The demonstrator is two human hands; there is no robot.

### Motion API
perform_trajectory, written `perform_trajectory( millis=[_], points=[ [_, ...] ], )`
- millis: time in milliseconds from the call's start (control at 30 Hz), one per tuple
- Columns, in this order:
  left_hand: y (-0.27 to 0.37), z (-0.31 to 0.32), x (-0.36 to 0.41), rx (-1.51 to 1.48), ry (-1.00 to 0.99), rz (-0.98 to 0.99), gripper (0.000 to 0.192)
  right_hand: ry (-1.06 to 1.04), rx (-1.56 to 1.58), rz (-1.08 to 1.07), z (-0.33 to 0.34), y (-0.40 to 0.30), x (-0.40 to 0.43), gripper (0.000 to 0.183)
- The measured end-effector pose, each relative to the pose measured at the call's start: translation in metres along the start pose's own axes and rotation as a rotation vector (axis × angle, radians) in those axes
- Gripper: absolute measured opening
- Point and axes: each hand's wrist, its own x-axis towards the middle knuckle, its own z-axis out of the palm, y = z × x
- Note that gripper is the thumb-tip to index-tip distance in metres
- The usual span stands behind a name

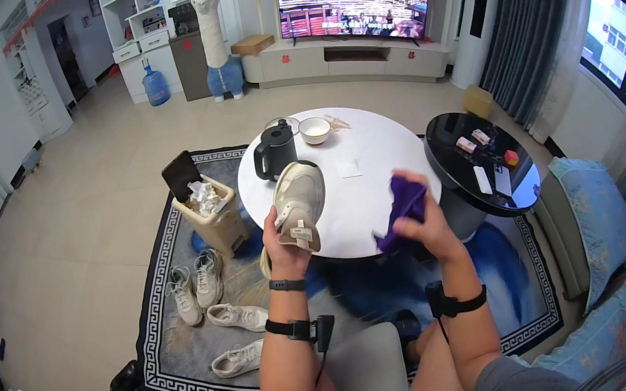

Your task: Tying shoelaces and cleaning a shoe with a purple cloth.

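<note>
My left hand [286,249] grips a white and beige shoe [301,191] by its tongue end, with the toe pointing away from me. The shoe is held up over the near left part of the round white table [347,211]. To the right, my right hand [430,219] holds a crumpled purple cloth [405,209] above the table's right side, apart from the shoe. Part of the cloth is hidden behind the fingers, and its edge looks blurred.
A dark electric kettle [276,152] and a white bowl [315,130] stand on the table. An open-lidded beige bin [208,219] is at left, near several white shoes [209,281] on the rug [159,352]. A black side table [464,133] adjoins on the right; a grey stool [369,366] stands close.
</note>
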Motion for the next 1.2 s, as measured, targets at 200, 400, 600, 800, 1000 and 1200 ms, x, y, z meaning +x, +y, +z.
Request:
perform_trajectory(
  millis=[200,400,600,800,1000,1200],
  points=[
    [-0.009,-0.015,0.006,-0.001,-0.037,-0.065,0.048,-0.5,0.143,0.507,-0.001,0.028,-0.015,0.059],
    [-0.019,-0.007,0.007,0.009,0.052,-0.08,0.048,0.003,-0.089,0.537,0.003,0.096,-0.031,0.051],
    [-0.024,-0.005,0.006,0.044,0.058,-0.086,0.055,0.119,0.362,0.633,-0.01,0.088,-0.021,0.04],
    [-0.027,-0.015,0.009,0.004,0.086,-0.127,0.052,0.145,0.087,0.657,-0.006,0.104,-0.025,0.023],
    [-0.023,-0.007,0.004,0.044,0.095,-0.073,0.054,0.154,-0.676,0.338,0.011,0.081,-0.018,0.023],
    [-0.017,-0.003,0.002,0.034,0.115,-0.067,0.053,-0.028,-0.492,0.419,0.003,0.118,-0.025,0.039]
  ],
)
